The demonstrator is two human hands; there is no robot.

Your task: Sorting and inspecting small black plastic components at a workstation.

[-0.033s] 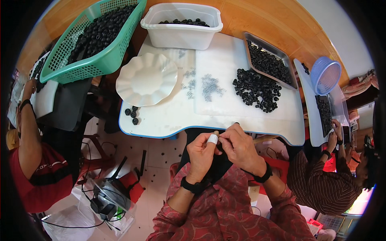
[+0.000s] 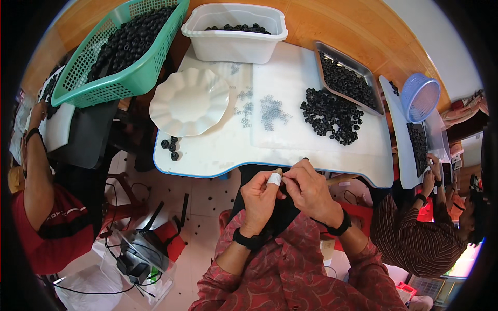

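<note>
Both hands meet just below the near edge of the surface (image 2: pixel 218 155): the left hand (image 2: pixel 261 195), its thumb wrapped in white tape, pinches toward the right hand (image 2: pixel 307 187), and their fingertips close on something tiny, with a dark speck showing just above them; what exactly is pinched is too small to tell. Straight ahead of the hands, a loose pile of black rings (image 2: pixel 332 108) waits on the white surface, with a scatter of small clear bits (image 2: pixel 270 110) to its left. Left of the hands, only four black rings (image 2: pixel 171 146) sit by a bare white scalloped plate (image 2: pixel 189 101). Further off, a metal tray (image 2: pixel 346 79), a white tub (image 2: pixel 236 32) and a green basket (image 2: pixel 120 49) are full of black pieces. Judging by that, most of the work lies ahead.
</note>
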